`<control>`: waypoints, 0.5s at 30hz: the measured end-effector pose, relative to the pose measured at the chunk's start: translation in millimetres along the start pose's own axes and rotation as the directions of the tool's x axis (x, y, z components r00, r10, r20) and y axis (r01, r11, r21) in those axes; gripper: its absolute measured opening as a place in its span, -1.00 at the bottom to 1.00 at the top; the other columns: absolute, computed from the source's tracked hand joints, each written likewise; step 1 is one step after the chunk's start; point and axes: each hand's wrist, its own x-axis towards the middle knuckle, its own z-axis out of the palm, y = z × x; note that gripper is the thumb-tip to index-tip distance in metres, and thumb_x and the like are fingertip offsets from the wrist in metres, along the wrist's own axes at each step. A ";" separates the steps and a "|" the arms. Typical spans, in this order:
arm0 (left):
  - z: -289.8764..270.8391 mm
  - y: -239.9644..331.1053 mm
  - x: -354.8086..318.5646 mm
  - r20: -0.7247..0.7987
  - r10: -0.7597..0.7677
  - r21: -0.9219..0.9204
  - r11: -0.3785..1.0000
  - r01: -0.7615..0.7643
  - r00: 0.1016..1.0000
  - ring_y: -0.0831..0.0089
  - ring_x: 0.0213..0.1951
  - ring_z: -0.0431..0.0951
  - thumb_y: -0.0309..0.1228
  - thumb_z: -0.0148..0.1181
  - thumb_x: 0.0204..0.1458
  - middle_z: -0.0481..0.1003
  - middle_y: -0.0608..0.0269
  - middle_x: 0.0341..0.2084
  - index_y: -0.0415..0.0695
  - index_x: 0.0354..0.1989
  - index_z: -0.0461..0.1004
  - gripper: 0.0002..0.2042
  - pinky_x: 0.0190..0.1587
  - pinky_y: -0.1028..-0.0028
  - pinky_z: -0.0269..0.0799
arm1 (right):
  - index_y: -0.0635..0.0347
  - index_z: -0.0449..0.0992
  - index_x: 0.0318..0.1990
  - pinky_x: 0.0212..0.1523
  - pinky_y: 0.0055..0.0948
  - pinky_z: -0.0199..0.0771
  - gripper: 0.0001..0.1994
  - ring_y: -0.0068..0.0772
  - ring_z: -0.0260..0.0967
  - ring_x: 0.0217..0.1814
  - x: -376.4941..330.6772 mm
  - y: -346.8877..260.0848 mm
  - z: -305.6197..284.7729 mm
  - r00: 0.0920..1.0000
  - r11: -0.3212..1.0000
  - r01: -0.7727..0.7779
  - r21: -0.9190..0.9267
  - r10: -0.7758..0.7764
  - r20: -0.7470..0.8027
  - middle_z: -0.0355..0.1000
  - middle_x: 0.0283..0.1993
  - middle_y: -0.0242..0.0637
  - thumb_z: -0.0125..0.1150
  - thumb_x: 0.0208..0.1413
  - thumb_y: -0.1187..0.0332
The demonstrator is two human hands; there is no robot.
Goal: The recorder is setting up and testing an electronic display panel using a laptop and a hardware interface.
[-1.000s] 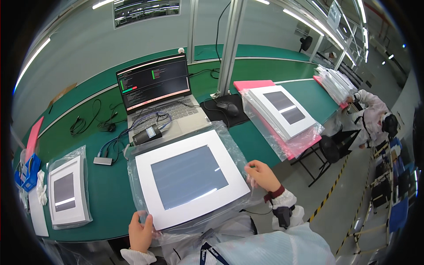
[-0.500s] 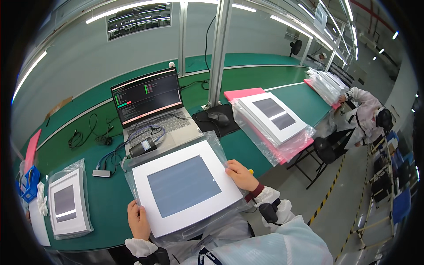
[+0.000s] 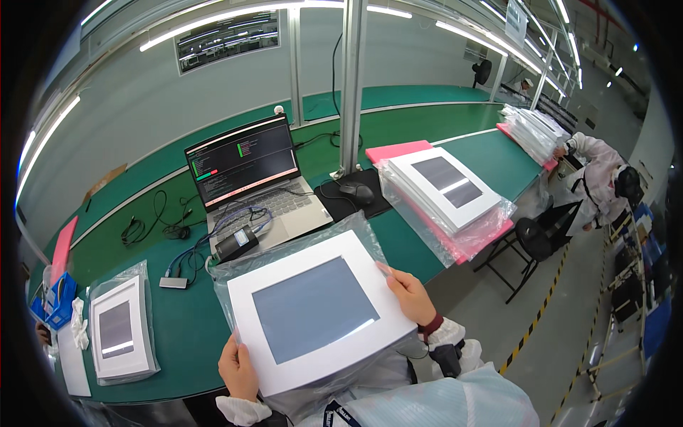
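A white-framed panel with a grey-blue screen [image 3: 313, 309] is held between my two hands at the front edge of the bench, face up and tilted. My left hand [image 3: 237, 368] grips its lower left edge, thumb on the white border. At the right edge, my right hand [image 3: 413, 297] closes on the frame with its thumb on top; the fingers beneath are hidden. A clear plastic bag [image 3: 299, 250] shows around the panel's far and left edges. A bright strip of light reflects along the screen's near right part.
Beyond the panel stand an open laptop [image 3: 242, 160], a black device [image 3: 235, 243] with cables, and a mouse [image 3: 357, 192]. Another bagged panel [image 3: 141, 293] lies left, near a blue bin [image 3: 61, 299]. Stacked panels [image 3: 434, 165] lie right. A co-worker [image 3: 597, 171] bends over the bench farther off.
The panel has shifted slightly to the right with both hands still on it, and a light reflection now runs along its screen. The whole view has also shifted a little.
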 end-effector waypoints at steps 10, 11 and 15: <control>47.8 60.0 3.7 0.164 0.299 0.147 0.935 -0.323 0.940 0.48 -0.48 0.38 -0.58 -0.05 -0.01 0.48 0.01 -0.16 -0.37 -0.33 0.40 -0.87 -0.41 0.51 0.29 | 0.30 0.28 0.13 -0.09 -0.78 0.16 -0.65 -0.80 0.19 -0.11 -55.0 -28.5 -65.1 0.954 0.995 0.083 0.051 -0.065 -0.293 0.32 0.03 -0.46 -0.13 0.22 0.39; 57.3 67.3 9.5 0.222 0.306 0.181 0.920 -0.347 0.926 0.41 -0.47 0.39 -0.57 -0.03 -0.02 0.46 -0.04 -0.11 -0.35 -0.46 0.37 -0.92 -0.40 0.48 0.29 | 0.39 0.25 0.13 0.10 -0.65 0.08 -0.64 -0.61 0.19 0.08 -60.4 -28.0 -75.0 0.947 0.994 0.053 0.100 -0.018 -0.322 0.30 0.12 -0.30 -0.14 0.21 0.42; 112.6 103.3 40.1 0.419 0.343 0.235 0.854 -0.465 0.841 0.21 -0.50 0.38 -0.56 0.01 -0.05 0.42 -0.01 -0.07 -0.31 -0.54 0.30 -0.90 -0.37 0.46 0.32 | 0.39 0.30 0.09 -0.04 -0.67 0.17 -0.66 -0.67 0.21 -0.09 -71.6 -29.6 -107.4 0.844 0.997 0.082 0.001 -0.069 -0.532 0.37 -0.04 -0.39 -0.13 0.21 0.41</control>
